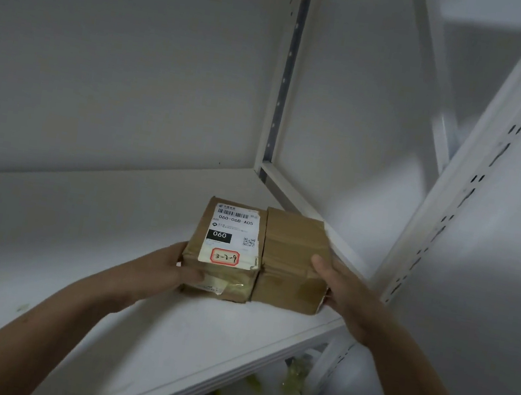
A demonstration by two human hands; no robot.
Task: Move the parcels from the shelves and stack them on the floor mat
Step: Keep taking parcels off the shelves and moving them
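Currently left hand point(171, 267) grips the labelled parcel point(228, 246) and right hand point(343, 291) grips the taped parcel point(292, 259), the two boxes squeezed together between them on the shelf point(113, 226). Risk as I see it: if the squeeze slackens on the lift, the seam hinges and one drops.

Two brown parcels side by side on the white shelf point(105, 228), between my hands.

The labelled parcel point(223, 276) lies flat on the left. Its white shipping label faces up and reads 060-06B-A05, with a black 060 block and a red-edged sticker marked 3-2-9. The plain parcel point(290, 262), wrapped in wrinkled brown tape, touches its right side and lies close to the shelf's right rail. My left hand point(170, 268) grips the labelled one's left end; my right hand point(343, 291) grips the plain one's right end, thumb on top.
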